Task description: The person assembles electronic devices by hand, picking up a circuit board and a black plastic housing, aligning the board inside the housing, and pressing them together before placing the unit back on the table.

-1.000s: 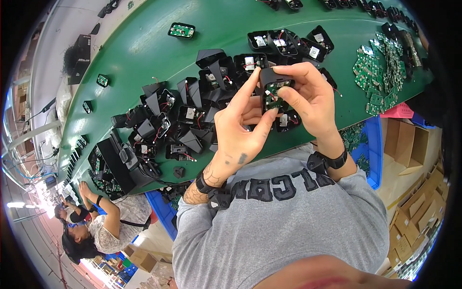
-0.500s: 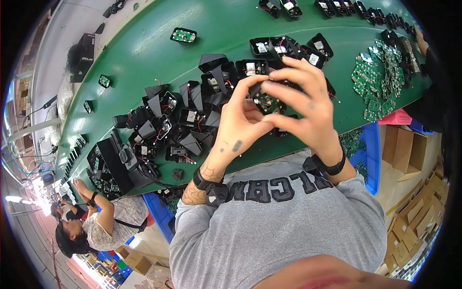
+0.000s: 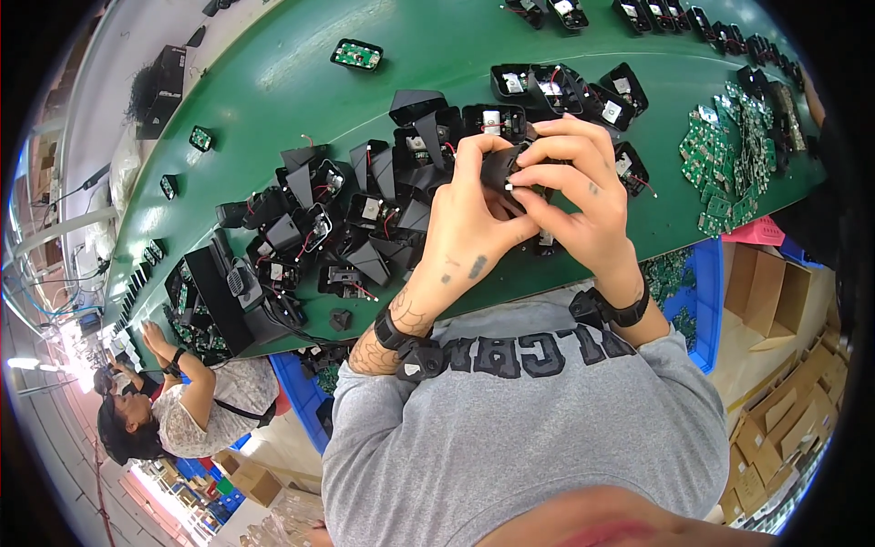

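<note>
"Holding what, those two hands?"

"A black housing [image 3: 499, 169], over the green table [image 3: 264, 82], at twelve o'clock from the wearer's chest. The left hand [image 3: 469, 205] curls round its nine o'clock side, gripping it."

"And the right hand [image 3: 579, 187]?"

"Narrow, fingertips at the housing's three o'clock side. A small white plug [image 3: 509, 187] shows beside them; whether they pinch that or the shell, I cannot tell."

"Which way does the housing point?"

"Fingers cover its ends, so neither its long axis nor its open side can be made out. Its inside is hidden too."

"Anything else obscured?"

"Hands block part of the heap of open housings [image 3: 372, 210] spreading toward nine o'clock. At three o'clock, circuit boards [image 3: 718, 169] overlap too closely to separate."
</note>
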`<move>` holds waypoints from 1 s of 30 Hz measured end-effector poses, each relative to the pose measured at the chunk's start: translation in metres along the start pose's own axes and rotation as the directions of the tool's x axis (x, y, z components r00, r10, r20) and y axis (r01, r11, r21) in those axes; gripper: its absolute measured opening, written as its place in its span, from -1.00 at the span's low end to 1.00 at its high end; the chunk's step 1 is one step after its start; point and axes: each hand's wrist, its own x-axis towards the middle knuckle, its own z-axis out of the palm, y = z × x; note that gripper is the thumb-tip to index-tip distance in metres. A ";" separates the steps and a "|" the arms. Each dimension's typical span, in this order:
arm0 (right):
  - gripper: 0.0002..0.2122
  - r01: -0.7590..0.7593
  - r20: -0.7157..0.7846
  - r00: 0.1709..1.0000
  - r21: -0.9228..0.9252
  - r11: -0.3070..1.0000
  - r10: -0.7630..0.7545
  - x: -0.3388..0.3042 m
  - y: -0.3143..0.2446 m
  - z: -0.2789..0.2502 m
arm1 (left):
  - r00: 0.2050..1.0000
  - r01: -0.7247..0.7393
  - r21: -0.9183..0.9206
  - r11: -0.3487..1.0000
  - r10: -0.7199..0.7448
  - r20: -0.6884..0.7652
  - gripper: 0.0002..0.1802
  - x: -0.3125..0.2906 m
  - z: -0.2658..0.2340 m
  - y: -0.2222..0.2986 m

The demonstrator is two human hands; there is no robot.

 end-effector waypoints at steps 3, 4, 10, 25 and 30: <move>-0.81 0.052 0.066 0.997 -0.022 0.998 -0.050 0.002 0.003 -0.005 | 0.998 -0.059 0.030 0.998 0.060 -0.034 -0.30 -0.001 0.002 -0.006; -0.81 0.049 0.066 0.997 -0.022 0.999 -0.048 0.002 0.004 -0.006 | 0.998 -0.057 0.029 0.998 0.058 -0.032 -0.30 -0.001 0.001 -0.005; -0.95 -0.325 0.068 0.941 0.453 0.830 0.331 -0.015 0.003 -0.002 | 0.964 0.203 -0.548 0.812 -0.068 0.256 -0.42 -0.003 -0.012 0.000; -0.93 -0.254 0.132 0.957 -0.044 0.966 0.258 -0.005 -0.012 -0.010 | 0.996 -0.088 -0.564 0.821 0.053 -0.078 -0.46 -0.008 0.000 -0.005; -0.92 -0.285 0.147 0.948 0.003 0.959 0.281 -0.007 -0.010 -0.008 | 0.978 -0.177 -0.328 0.928 0.129 -0.164 -0.51 -0.010 0.001 -0.001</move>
